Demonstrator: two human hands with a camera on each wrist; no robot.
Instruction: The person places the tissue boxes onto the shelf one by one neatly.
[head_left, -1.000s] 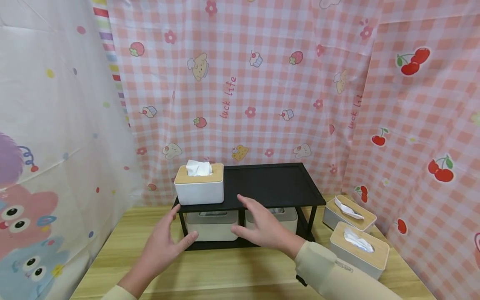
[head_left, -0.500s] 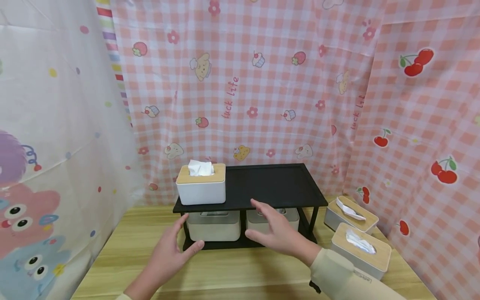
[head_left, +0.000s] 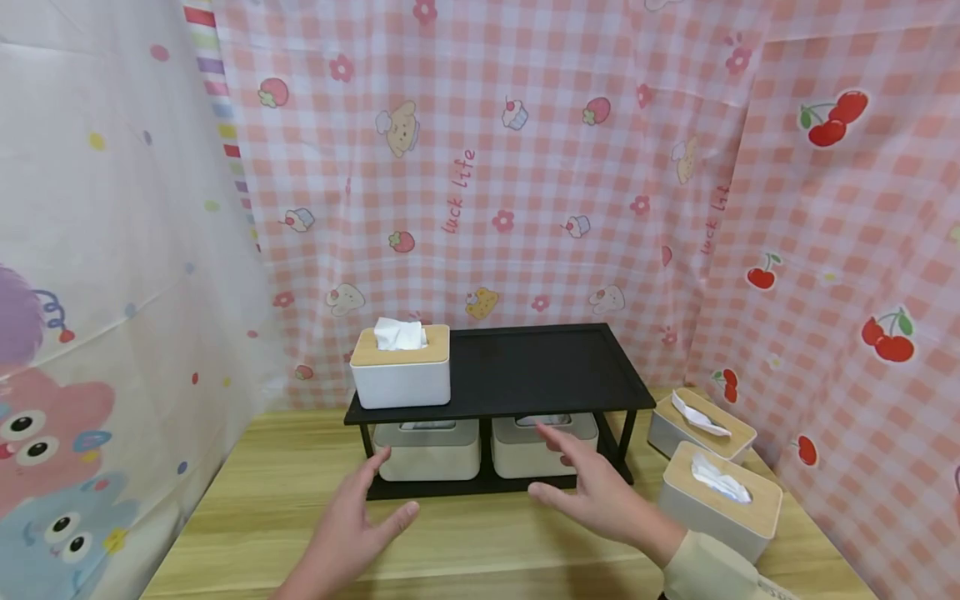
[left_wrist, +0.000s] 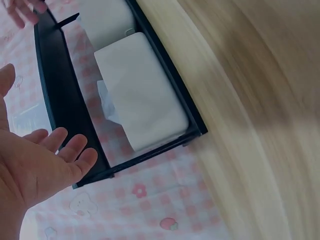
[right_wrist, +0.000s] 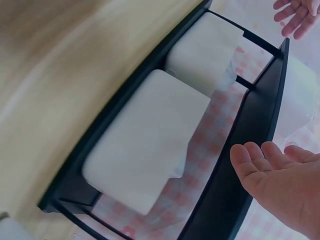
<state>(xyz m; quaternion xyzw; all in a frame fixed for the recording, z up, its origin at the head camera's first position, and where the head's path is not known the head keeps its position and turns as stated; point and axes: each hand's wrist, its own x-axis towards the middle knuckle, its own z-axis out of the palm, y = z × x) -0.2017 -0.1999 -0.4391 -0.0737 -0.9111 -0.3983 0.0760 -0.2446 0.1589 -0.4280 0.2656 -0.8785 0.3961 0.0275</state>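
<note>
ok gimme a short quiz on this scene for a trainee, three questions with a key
1. Fill in: the white tissue box on top of the black two-tier rack stands at the rack's ___ end, in the head view.
2. True or false: the left grip and the right grip are both empty.
3. How many tissue boxes stand on the wood-grain table, to the right of the rack?

Key
1. Left.
2. True.
3. Two: the nearer box and the farther box.
</note>
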